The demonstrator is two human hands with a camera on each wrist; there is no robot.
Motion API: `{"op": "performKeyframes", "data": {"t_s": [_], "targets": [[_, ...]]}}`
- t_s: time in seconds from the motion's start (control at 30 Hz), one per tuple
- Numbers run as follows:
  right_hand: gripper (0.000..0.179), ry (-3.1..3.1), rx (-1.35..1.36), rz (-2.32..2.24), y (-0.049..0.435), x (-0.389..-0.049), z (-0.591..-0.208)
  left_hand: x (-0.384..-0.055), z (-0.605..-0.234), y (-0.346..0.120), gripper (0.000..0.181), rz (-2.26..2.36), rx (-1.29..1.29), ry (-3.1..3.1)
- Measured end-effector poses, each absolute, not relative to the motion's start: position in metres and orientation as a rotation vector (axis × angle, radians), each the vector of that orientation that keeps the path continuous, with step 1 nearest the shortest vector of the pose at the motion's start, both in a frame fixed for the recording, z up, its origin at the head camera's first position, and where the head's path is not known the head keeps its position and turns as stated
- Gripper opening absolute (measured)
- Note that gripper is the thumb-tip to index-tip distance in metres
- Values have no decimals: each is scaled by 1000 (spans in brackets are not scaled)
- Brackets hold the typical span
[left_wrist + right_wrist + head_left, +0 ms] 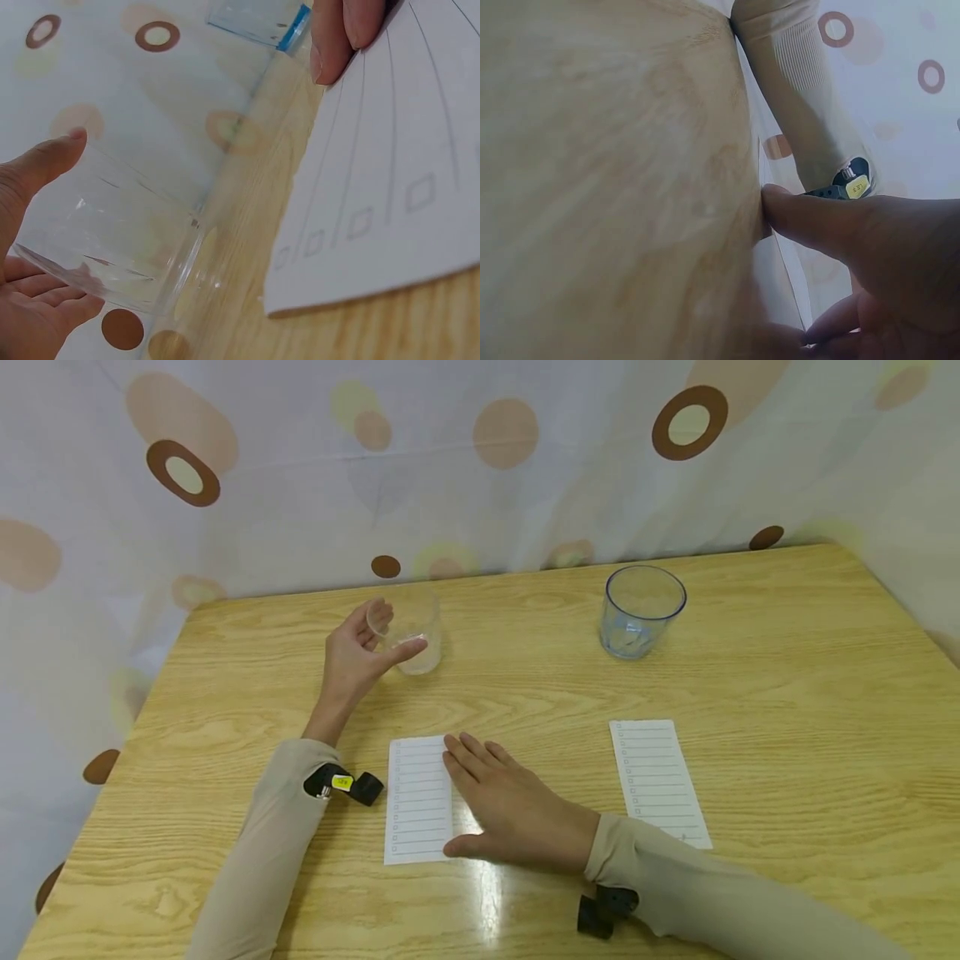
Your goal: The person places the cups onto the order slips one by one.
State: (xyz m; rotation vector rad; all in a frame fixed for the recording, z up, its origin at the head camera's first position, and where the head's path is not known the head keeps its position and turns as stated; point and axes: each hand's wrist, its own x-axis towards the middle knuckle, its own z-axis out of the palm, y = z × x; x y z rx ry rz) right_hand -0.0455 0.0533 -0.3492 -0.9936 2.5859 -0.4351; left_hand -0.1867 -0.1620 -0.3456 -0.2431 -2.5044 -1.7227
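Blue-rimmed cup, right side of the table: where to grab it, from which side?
I'd take the blue-rimmed cup around its outer wall, just below the rim, coming in level from the right. It stands upright, no handle shows, and it looks wider toward the top, so the flare should help resist slipping. The clear cup stands off to its left.

I look onto a wood-grain table (pixel 525 685) backed by white, brown-ringed hanging fabric (pixel 450 493). Home or studio, I can't tell.
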Motion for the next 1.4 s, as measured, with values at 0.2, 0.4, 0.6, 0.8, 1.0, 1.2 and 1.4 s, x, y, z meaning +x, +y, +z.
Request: {"op": "performKeyframes", "data": {"t_s": [0.2,0.4,0.6,0.8,1.0,1.2,1.4], "targets": [[96,2590,-1013,-407,50,-46,-352,-184,-344,-164,84,-1734,-238,-2512],[97,2597,-1031,-355,48,-46,-355,-176,-339,-168,84,-1729,-238,-2537],[97,2607,-1039,-349,49,-46,-354,-172,-332,-170,84,-1759,-242,-2531],[98,2602,-1028,-339,51,-46,-354,-164,-327,-172,84,-1774,-268,-2529],[97,2592,-1027,-353,52,-47,-354,-154,-324,-178,84,-1748,-328,-2558],[96,2600,-1032,-353,52,-49,-354,-147,-321,-183,85,-1702,-355,-2575],[97,2584,-1020,-353,52,-51,-354,-138,-322,-188,82,-1700,-360,-2583]]}}
